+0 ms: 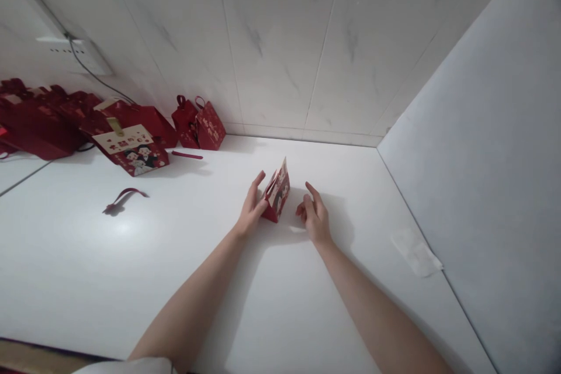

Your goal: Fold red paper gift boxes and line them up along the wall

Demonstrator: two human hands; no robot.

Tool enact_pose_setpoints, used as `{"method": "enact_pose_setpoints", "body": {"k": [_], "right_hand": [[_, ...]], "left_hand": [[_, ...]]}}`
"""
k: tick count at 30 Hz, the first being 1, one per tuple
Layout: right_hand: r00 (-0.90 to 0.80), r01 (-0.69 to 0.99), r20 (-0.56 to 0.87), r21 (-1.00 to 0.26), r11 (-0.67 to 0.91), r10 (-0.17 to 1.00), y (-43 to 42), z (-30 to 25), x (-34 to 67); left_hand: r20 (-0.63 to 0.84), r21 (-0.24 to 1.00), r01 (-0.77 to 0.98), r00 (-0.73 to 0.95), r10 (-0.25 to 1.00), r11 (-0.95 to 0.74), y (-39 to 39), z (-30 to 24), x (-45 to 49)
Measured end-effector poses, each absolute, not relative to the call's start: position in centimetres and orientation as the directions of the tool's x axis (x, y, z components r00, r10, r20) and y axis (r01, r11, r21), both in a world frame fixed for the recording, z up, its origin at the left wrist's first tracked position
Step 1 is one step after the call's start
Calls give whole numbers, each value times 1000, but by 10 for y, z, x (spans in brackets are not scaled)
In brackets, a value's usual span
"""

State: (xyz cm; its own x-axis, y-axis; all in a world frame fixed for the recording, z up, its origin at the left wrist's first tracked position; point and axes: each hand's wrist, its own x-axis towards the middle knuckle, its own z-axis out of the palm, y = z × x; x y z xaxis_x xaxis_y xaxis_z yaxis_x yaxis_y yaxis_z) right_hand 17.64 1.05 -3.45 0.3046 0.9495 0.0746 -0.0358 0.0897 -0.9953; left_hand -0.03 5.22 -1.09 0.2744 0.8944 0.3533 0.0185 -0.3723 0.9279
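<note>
A small red and cream paper gift box, printed with cartoon figures, stands on the white table with its top flaps partly raised. My left hand grips its left side, thumb towards the near edge. My right hand hovers just right of the box, apart from it; its index finger is stretched forward, the other fingers are curled, and nothing shows in it. To the left lie a loose dark red ribbon strap and a short straight red strip.
Two red gift boxes with ribbon loops stand against the tiled wall. A printed box and several more red boxes crowd the back left. A wall socket has a grey cable. A white tissue lies by the right panel.
</note>
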Motion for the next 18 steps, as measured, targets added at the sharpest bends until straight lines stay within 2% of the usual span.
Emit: {"method": "enact_pose_setpoints", "body": {"k": [2,4,9,13,18], "right_hand": [[313,-8,90,-995,97,946,11,-35,177],[354,50,142,-990,133,924,11,-35,178],[421,172,265,-962,211,867,11,-35,180],[325,78,239,-971,226,915,11,-36,179],[86,-11,237,-971,239,968,7,-26,176]], "left_hand": [[347,927,0,374,860,-375,50,-7,2],[298,947,-1,379,876,-321,50,-6,3],[193,975,-144,195,962,-167,54,-9,6],[166,976,-160,122,979,-146,56,-10,8],[134,990,-65,120,984,-127,57,-12,8]]}}
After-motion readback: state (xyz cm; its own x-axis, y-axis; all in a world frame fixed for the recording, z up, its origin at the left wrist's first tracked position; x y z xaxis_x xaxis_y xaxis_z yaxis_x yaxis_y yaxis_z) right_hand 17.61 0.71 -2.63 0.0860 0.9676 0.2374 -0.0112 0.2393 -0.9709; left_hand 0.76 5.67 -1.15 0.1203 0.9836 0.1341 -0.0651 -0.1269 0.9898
